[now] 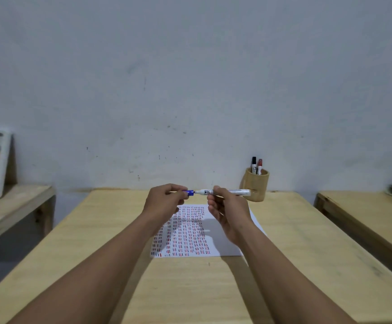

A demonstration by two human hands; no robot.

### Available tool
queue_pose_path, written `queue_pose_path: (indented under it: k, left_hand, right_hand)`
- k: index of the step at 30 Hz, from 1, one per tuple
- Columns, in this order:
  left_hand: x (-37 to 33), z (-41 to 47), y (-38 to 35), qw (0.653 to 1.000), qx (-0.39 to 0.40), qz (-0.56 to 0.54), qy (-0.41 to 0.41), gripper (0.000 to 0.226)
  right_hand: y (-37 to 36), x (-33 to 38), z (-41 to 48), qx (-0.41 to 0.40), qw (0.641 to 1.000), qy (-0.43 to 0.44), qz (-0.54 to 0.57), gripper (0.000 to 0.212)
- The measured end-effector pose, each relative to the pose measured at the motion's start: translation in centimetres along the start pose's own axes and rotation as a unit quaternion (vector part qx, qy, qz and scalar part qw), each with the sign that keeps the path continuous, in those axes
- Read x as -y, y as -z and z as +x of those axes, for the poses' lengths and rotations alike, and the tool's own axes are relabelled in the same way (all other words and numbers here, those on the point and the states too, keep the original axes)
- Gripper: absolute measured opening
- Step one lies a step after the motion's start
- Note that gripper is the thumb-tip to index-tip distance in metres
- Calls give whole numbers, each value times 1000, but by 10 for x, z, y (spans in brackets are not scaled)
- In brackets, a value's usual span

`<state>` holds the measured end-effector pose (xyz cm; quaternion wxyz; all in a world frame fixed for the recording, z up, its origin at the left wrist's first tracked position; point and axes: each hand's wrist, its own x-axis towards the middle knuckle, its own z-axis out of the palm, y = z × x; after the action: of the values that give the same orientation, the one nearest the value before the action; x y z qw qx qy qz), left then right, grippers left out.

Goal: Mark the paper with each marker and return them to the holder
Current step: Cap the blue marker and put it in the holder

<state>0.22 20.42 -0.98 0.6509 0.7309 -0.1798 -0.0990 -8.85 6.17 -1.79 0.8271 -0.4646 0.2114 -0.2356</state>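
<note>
Two bare forearms rise from the bottom corners of the frame over the wooden table (283, 242). Near centre lies the paper (216, 247), covered with rows of short red and dark strokes. Above it, the left hand (164, 202) pinches a blue cap (190, 192), while the right hand (227, 211) has its fingers closed around a white marker (237, 192) held level, tip toward the cap. Farther back, right of centre, the wooden holder (257, 184) contains a black marker (253, 163) and a red marker (259, 165).

Wooden table (283, 242) carries marked paper (213, 249) and holder (257, 184).
</note>
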Motion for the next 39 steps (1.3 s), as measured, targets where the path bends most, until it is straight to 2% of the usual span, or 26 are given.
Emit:
queue_pose_path:
  k: [7,13,16,17,20,21,22,24,26,29,33,35,39]
  left_hand:
    - [-14,-9,-5,999,47,0,-9,15]
    - [-19,-10,-6,998,55,-3,-32,19]
    - [-19,-12,-11,998,55,2,-40,19]
    - [-20,-13,-13,998,54,3,-45,19]
    - [-23,-13,-24,997,33,9,-63,16]
    - [-25,-11,-29,997,23,17,-73,15]
    - [-27,-10,-33,996,14,28,-86,14]
    - [-34,-5,-41,993,3,50,-108,14]
    - [-43,1,-51,991,1,56,-124,14]
    - [-56,9,-72,987,8,59,-147,12]
    - [-64,23,-103,985,24,71,-156,15]
    - [-64,33,-119,988,30,54,-139,20]
    - [-54,54,-148,991,25,58,-116,26]
  right_hand:
    - [3,8,-7,15,1000,4,-7,17]
    - [1,11,-12,14,1000,11,17,13]
    - [-4,13,-13,-30,998,19,47,10]
    - [-7,14,-14,-54,997,27,49,16]
    - [-7,14,-8,-108,991,76,13,67]
    - [-6,15,-7,-111,989,95,-26,72]
    - [-4,17,-7,-105,985,111,-76,62]
    - [2,26,-8,-87,971,131,-180,29]
    - [12,34,-9,-65,945,146,-286,18]
    - [30,50,-5,-44,892,181,-411,17]
    - [58,71,15,-69,833,213,-506,11]
    - [71,81,28,-82,804,233,-541,15]
    - [87,103,51,-95,792,247,-550,21]
